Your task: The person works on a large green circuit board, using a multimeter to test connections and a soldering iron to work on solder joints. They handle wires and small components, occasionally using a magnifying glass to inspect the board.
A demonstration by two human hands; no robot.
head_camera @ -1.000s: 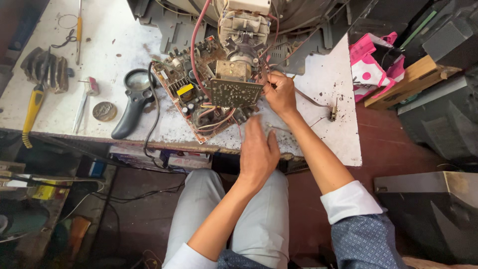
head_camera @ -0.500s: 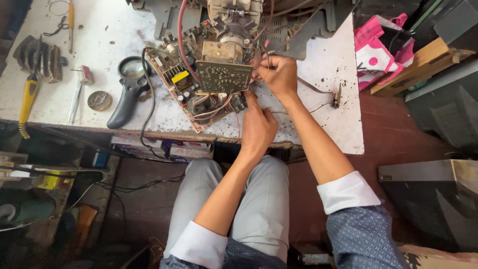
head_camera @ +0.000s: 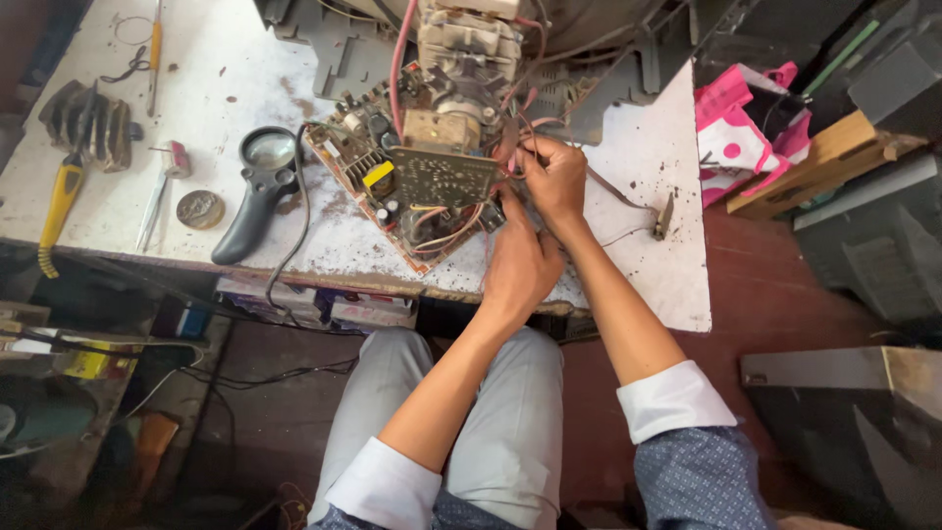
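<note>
The right hand [head_camera: 554,177] curls its fingers around a bundle of wires [head_camera: 515,147] at the right edge of the circuit board [head_camera: 412,196]; it seems to pinch them, though the grip is partly hidden. The left hand [head_camera: 520,265] lies just below it, fingers loosely bent and touching the board's lower right corner. The board sits tilted on the white table [head_camera: 648,285]. Left of the board lies a black magnifying glass [head_camera: 257,186], farther left a round metal tin [head_camera: 200,209] and a yellow-handled tool [head_camera: 57,201].
</note>
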